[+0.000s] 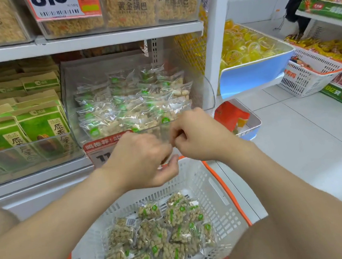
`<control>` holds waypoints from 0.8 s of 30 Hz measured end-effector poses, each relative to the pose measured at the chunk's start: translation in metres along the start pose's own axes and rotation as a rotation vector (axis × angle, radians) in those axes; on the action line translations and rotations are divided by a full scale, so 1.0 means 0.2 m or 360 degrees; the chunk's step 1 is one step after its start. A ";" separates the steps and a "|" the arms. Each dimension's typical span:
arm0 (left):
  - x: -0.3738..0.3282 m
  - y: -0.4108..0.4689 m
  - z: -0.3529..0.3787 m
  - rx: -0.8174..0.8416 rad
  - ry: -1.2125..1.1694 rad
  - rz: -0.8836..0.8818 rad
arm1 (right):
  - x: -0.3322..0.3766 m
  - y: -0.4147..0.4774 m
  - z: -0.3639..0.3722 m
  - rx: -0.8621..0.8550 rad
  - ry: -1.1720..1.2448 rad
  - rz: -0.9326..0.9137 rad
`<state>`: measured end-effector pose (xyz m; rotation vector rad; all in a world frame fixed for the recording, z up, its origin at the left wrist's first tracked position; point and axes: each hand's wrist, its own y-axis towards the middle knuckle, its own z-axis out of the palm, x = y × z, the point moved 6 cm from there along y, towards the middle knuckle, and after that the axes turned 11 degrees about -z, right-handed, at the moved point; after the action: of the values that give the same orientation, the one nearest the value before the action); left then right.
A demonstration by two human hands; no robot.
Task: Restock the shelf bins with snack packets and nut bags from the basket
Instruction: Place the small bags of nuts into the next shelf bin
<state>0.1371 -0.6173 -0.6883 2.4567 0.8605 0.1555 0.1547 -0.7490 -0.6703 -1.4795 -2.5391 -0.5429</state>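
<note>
Supermarket aisle, pale tiled floor (310, 142): curled fingers (169, 169) of the left hand (143, 159) and right hand (197, 134) meet, whether pinching anything cannot be told, before a clear shelf bin (68, 95) heaped with nut bags (131, 104). Overfilling could send them sliding over its low front. More peanut packets (159, 240) lie in the white basket (208, 181) below.

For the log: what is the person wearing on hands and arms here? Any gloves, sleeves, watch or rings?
Nothing worn shows. The left hand and right hand are bare, without gloves, and no ring is visible on the fingers in view. The left forearm and right forearm are uncovered to the frame edge: no sleeve, watch or wristband.
</note>
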 end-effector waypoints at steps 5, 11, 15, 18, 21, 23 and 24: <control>-0.06 -0.29 0.46 0.0963 0.0224 0.0234 | -0.02 -0.11 0.39 0.0810 -0.0106 0.0148; -0.05 -0.72 0.86 0.1820 0.0264 0.0000 | 0.07 -0.12 0.66 0.1360 -0.0220 0.0037; -0.10 -1.01 1.05 0.2273 0.0306 0.0059 | 0.15 -0.06 0.71 0.1368 -0.0147 -0.0006; -0.14 -1.23 1.17 0.2460 0.0391 0.0238 | 0.19 -0.02 0.73 0.1345 -0.0146 -0.0069; -0.19 -1.40 1.18 0.2766 0.0554 0.0577 | 0.22 -0.01 0.75 0.1349 -0.0179 -0.0110; -0.20 -1.46 1.19 0.2827 0.0741 0.0739 | 0.23 -0.01 0.77 0.1377 -0.0181 -0.0107; -0.19 -1.47 1.20 0.2812 0.0854 0.0791 | 0.23 -0.01 0.77 0.1381 -0.0178 -0.0109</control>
<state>0.0113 -0.5527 -1.0422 4.4322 0.5392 0.3259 0.1381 -0.6538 -0.7996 -1.0936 -2.3822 0.5966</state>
